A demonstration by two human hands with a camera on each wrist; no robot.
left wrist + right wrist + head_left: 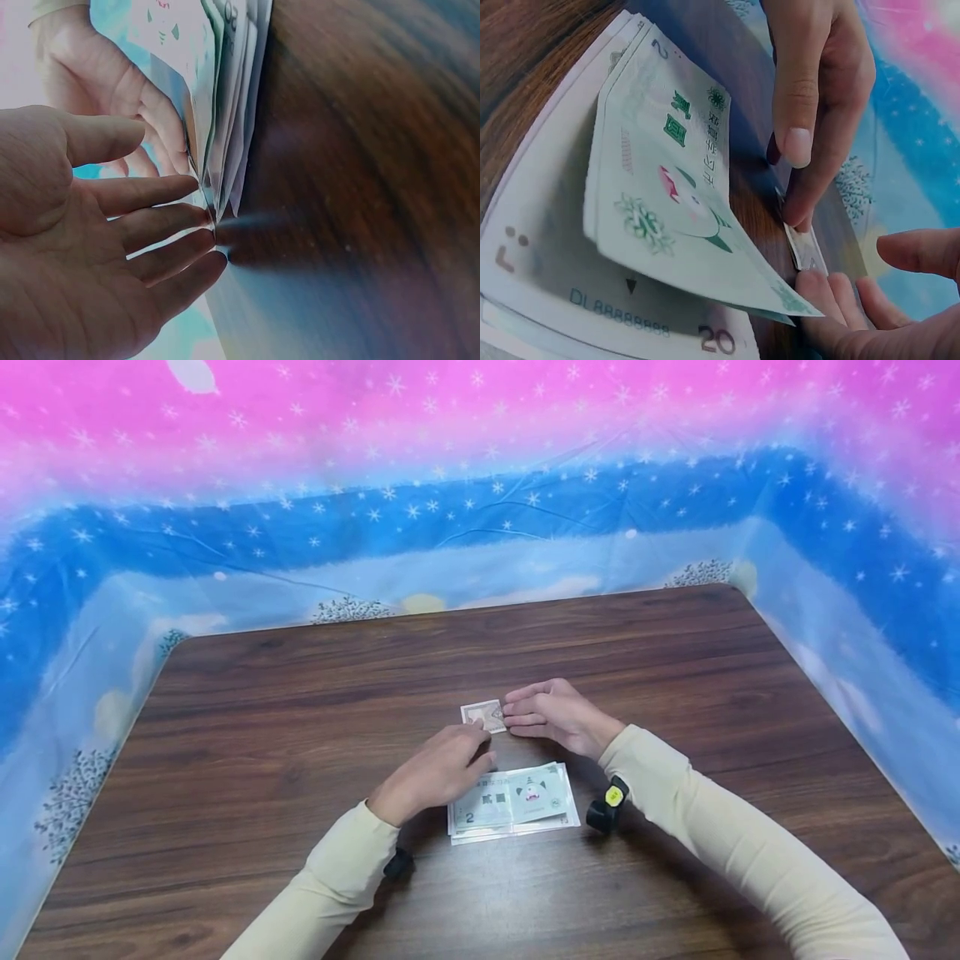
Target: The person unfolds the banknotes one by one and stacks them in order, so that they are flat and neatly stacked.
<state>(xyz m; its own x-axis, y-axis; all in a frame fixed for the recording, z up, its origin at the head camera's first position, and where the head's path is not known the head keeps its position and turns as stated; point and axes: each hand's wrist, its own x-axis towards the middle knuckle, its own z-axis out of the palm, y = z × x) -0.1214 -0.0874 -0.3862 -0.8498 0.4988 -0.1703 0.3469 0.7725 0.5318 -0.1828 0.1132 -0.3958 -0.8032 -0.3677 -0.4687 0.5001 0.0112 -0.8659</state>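
A small brownish play banknote (480,713) lies flat on the table, past a stack of larger ones. My left hand (441,766) reaches over the stack's left end, its index fingertip touching the small note's near edge. With extended fingers, my right hand (561,717) touches that note's right end. The stack of play banknotes (517,814) has a green 2 note (660,172) on top, folded with one half lifting. Beneath it, a note marked 20 (630,300) shows. In the left wrist view, the left fingers (161,217) are spread and nearly straight.
The dark wood-grain table (300,710) spreads around both hands. A pink and blue snowflake-print cloth (420,518) hangs behind it and along its sides. Black wrist devices (606,810) sit under both cuffs, close to the stack.
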